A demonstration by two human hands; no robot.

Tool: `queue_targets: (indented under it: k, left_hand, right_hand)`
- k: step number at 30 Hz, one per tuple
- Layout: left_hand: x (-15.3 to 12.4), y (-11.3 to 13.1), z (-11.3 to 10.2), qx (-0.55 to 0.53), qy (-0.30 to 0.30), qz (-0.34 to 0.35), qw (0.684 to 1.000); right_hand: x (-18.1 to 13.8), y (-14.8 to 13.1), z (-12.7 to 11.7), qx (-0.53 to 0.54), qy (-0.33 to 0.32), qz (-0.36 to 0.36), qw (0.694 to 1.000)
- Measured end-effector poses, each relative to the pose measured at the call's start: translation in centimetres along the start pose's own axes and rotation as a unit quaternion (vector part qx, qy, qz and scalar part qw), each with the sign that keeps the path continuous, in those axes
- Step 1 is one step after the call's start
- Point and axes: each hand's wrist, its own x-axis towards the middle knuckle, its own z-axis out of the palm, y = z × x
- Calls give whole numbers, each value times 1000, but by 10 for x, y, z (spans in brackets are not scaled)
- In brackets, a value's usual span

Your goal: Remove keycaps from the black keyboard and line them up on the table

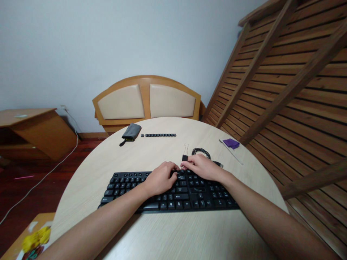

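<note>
A black keyboard (181,196) lies on the round table under both my hands. My right hand (203,166) is closed on a keycap puller (184,158), whose black handle sits between the fingertips. One pair of its wire loops points away from me, and the other end goes down to the keyboard's top row. My left hand (162,177) rests over the keys with thumb and fingers drawn together beside the puller's lower end. Whatever it pinches there is hidden. Farther back lies a row of loose black keycaps (161,135), with one keycap (142,135) set apart at its left.
A grey pouch (131,131) lies at the back left of the table (103,155). Behind my right hand is a coiled black cable (202,151) with a USB plug (218,164). A purple cloth (231,143) and a thin white stick (233,153) lie at the right.
</note>
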Motion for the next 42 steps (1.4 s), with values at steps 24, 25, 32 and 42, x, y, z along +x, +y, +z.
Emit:
queue_targets:
  k: [24, 25, 32, 42]
  left_hand:
    - [6, -4, -1, -191, 21, -31, 981]
    - [6, -4, 0, -193, 24, -31, 980]
    - [7, -2, -1, -195, 34, -34, 980]
    - [5, -1, -2, -201, 56, -3, 978]
  right_hand:
    - [4, -4, 8, 218, 48, 43, 974]
    - [4, -4, 8, 218, 47, 42, 974]
    - [6, -3, 8, 241, 45, 45, 968]
    - [7, -4, 9, 285, 24, 45, 957]
